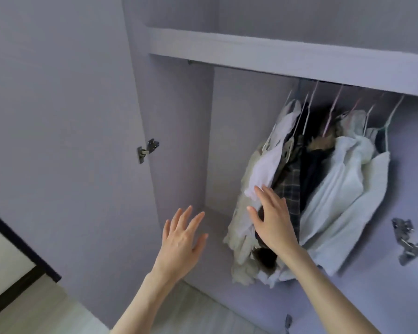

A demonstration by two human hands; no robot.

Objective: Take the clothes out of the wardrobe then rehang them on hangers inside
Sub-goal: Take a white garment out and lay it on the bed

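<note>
Inside the open lilac wardrobe (pixel 179 131) several garments hang bunched at the right on thin wire hangers (pixel 333 104) from a rail under the shelf. A white top (pixel 266 169) is leftmost, then a plaid shirt (pixel 290 184), dark clothes (pixel 316 165) and a pale white jacket (pixel 343 189). My right hand (pixel 273 220) lies flat, fingers spread, against the front of the leftmost clothes, holding nothing. Lower left of the clothes, my left hand (pixel 181 242) hovers open in front of the bare compartment, touching nothing.
The left door (pixel 58 116) stands open with a metal hinge (pixel 147 149). Another hinge (pixel 407 242) sits on the right side panel. A thick shelf (pixel 275 56) spans above the rail. Pale floor (pixel 46 309) and a dark-framed edge show at lower left.
</note>
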